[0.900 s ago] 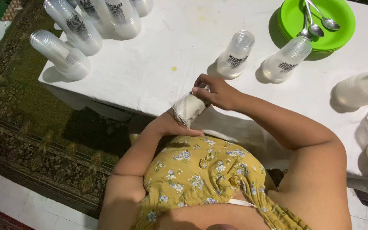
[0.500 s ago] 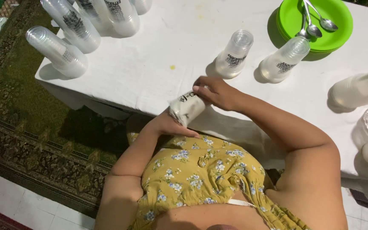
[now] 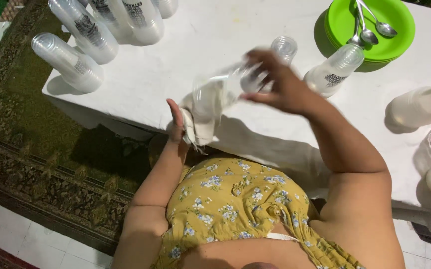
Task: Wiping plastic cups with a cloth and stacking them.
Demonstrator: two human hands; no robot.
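Bench (image 3: 215, 30): white cloth cover, fills the upper frame; its near edge runs from upper left to lower right, just in front of the person's body.
Carpet (image 3: 36, 139): dark patterned, on the floor left of the bench; pale tiles beyond it at lower left.
Plates (image 3: 400, 25): green stack at the far right of the bench, spoons (image 3: 370, 25) lying on top.
Cup stacks (image 3: 105, 25): several clear plastic stacks lying on their sides at the far left corner; one more (image 3: 68, 62) near the left edge; another (image 3: 335, 69) just below the plates.
Right edge: a further stack (image 3: 420, 107) and small items, partly cut off by the frame.
Sleeve of cups (image 3: 218, 94): held in the air over the near bench edge, between the two hands. Blurred by motion. Long axis tilts from lower left, near the body, to upper right, over the bench.
Wrapper (image 3: 195, 129): loose clear plastic at the sleeve's lower end, touching the left hand.
Right hand (image 3: 280, 84): closed around the sleeve's upper end; the nearer hand to the open bench.
Left hand (image 3: 178, 122): fingers up and fairly open, palm against the wrapper; whether it grips cannot be told.
Single stack (image 3: 285, 47): upright, just behind the right hand, partly hidden.
Open room: bare cloth lies left of the sleeve, between the far-left stacks and the right hand.
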